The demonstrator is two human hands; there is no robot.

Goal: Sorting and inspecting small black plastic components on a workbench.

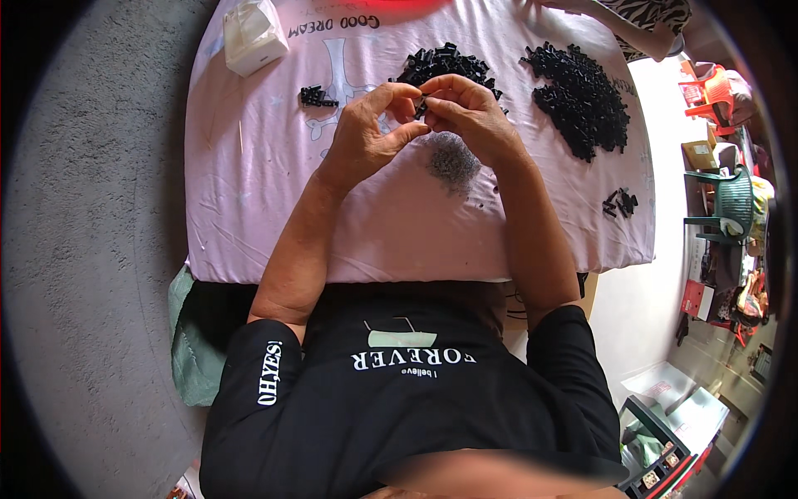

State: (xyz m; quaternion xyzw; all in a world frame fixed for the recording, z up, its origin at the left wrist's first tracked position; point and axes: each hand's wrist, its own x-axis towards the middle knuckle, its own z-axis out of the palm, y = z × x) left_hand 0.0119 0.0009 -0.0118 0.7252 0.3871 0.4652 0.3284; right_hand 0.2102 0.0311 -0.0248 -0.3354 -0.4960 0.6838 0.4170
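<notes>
So the surface (391,241) is matt pink cloth, a bit creased. Black pieces (579,108) toward the right edge are slightly shiny plastic, grey bits (455,162) mid-surface could be metal, too tiny to say tbh. White box (254,51) at the far left corner is smooth matt paper, concrete (83,208) past the left edge is rough

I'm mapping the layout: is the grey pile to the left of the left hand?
No, the grey pile lies on the pink cloth to the left hand's right.
</notes>
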